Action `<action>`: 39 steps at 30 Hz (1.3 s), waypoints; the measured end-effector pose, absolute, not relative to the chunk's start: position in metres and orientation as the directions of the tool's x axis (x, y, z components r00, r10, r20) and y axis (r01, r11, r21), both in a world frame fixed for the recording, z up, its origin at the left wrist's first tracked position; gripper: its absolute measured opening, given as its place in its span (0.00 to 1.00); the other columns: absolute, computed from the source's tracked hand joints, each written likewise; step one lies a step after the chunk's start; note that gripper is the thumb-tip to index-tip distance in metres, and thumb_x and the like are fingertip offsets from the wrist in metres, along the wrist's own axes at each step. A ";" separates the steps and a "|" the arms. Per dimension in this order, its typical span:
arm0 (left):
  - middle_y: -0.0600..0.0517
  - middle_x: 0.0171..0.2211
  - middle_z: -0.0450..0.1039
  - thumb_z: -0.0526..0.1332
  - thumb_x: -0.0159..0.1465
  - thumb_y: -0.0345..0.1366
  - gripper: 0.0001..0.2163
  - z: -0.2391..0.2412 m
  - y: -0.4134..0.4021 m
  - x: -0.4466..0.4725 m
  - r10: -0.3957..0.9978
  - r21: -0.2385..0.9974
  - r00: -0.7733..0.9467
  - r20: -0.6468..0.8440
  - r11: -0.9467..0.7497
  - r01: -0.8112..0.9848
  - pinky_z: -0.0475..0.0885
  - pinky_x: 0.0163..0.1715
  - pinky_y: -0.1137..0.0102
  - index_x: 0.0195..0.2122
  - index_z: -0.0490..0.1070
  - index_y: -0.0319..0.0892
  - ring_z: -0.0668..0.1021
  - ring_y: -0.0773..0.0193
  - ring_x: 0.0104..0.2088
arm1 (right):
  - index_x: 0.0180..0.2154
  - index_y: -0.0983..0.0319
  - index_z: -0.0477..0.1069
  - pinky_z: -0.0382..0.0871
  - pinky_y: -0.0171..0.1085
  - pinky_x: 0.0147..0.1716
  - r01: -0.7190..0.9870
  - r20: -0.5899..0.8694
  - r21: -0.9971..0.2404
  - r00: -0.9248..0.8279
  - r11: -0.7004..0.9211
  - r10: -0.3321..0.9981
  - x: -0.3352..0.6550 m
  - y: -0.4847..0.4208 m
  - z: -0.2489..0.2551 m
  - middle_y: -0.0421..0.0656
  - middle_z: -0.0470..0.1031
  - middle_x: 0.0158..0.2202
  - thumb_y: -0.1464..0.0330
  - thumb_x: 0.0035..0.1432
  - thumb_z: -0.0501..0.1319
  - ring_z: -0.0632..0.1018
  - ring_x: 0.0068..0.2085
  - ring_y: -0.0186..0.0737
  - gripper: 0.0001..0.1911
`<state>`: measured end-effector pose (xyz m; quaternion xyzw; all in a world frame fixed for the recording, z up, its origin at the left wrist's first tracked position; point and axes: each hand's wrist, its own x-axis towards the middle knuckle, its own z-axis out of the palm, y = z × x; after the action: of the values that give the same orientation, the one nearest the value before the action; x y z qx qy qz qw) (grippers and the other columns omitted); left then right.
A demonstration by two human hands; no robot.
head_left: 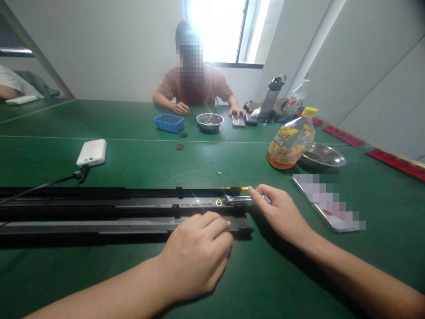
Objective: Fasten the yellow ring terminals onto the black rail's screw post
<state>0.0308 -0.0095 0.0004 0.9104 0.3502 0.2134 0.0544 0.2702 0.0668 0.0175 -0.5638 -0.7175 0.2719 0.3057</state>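
Two long black metal channels lie side by side across the table, running out of view on the left. My right hand is closed on a wrench, pinching its handle between thumb and fingers. The wrench's head lies at a small brass-coloured fitting inside the far channel, near its right end. My left hand rests over the near channel with its fingers curled shut. The fingertips are hidden, so what they grip, if anything, cannot be seen. Yellow marks show on the far edge beside the wrench.
A small brass ring lies beyond the channels. A white power bank with a black cable is at left. A phone, a drink bottle and a steel bowl stand right. Opposite, a person sits by a blue basket.
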 end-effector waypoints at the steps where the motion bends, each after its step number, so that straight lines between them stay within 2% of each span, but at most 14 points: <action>1: 0.48 0.48 0.77 0.61 0.70 0.33 0.06 0.000 -0.009 0.031 0.660 0.248 0.663 0.353 -0.749 0.614 0.77 0.46 0.56 0.46 0.75 0.42 0.77 0.52 0.48 | 0.25 0.58 0.63 0.59 0.37 0.32 0.633 0.128 -0.750 -0.149 0.194 0.980 0.271 0.067 0.014 0.38 0.65 0.26 0.50 0.70 0.56 0.68 0.31 0.40 0.25; 5: 0.48 0.49 0.77 0.61 0.70 0.32 0.07 -0.001 -0.009 0.032 0.659 0.243 0.663 0.355 -0.750 0.615 0.77 0.46 0.55 0.47 0.75 0.42 0.76 0.51 0.50 | 0.25 0.58 0.63 0.58 0.37 0.32 0.608 0.126 -0.778 -0.096 0.158 0.987 0.273 0.068 0.008 0.37 0.63 0.25 0.48 0.69 0.56 0.66 0.31 0.40 0.26; 11: 0.48 0.48 0.77 0.61 0.69 0.32 0.08 -0.002 -0.008 0.033 0.658 0.255 0.661 0.361 -0.751 0.609 0.76 0.46 0.55 0.48 0.75 0.42 0.76 0.52 0.49 | 0.25 0.58 0.63 0.59 0.38 0.32 0.613 0.094 -0.774 -0.137 0.159 0.986 0.275 0.066 0.009 0.38 0.64 0.26 0.50 0.69 0.56 0.67 0.31 0.40 0.24; 23: 0.48 0.48 0.77 0.61 0.70 0.32 0.07 -0.002 -0.009 0.034 0.656 0.246 0.660 0.366 -0.753 0.611 0.77 0.45 0.55 0.47 0.75 0.42 0.76 0.52 0.49 | 0.28 0.59 0.69 0.63 0.38 0.35 0.601 0.048 -0.775 -0.249 0.194 0.967 0.271 0.067 0.008 0.40 0.74 0.29 0.51 0.72 0.54 0.73 0.33 0.43 0.25; 31: 0.47 0.49 0.78 0.61 0.70 0.31 0.07 -0.003 -0.009 0.034 0.658 0.246 0.662 0.358 -0.751 0.613 0.76 0.46 0.56 0.48 0.75 0.43 0.77 0.50 0.50 | 0.27 0.59 0.67 0.61 0.39 0.34 0.567 0.097 -0.804 -0.171 0.179 0.980 0.276 0.068 0.006 0.40 0.70 0.28 0.50 0.72 0.54 0.69 0.32 0.41 0.25; 39: 0.47 0.49 0.78 0.61 0.69 0.32 0.08 -0.002 -0.009 0.033 0.655 0.247 0.663 0.363 -0.753 0.610 0.77 0.47 0.56 0.48 0.75 0.43 0.77 0.51 0.50 | 0.27 0.59 0.67 0.63 0.38 0.34 0.561 0.077 -0.808 -0.201 0.179 0.977 0.274 0.066 0.010 0.39 0.70 0.28 0.51 0.72 0.55 0.70 0.32 0.41 0.24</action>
<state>0.0332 -0.0093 -0.0021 0.9103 0.3473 0.2190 0.0519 0.2740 0.0663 0.0097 -0.5487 -0.7008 0.3306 0.3139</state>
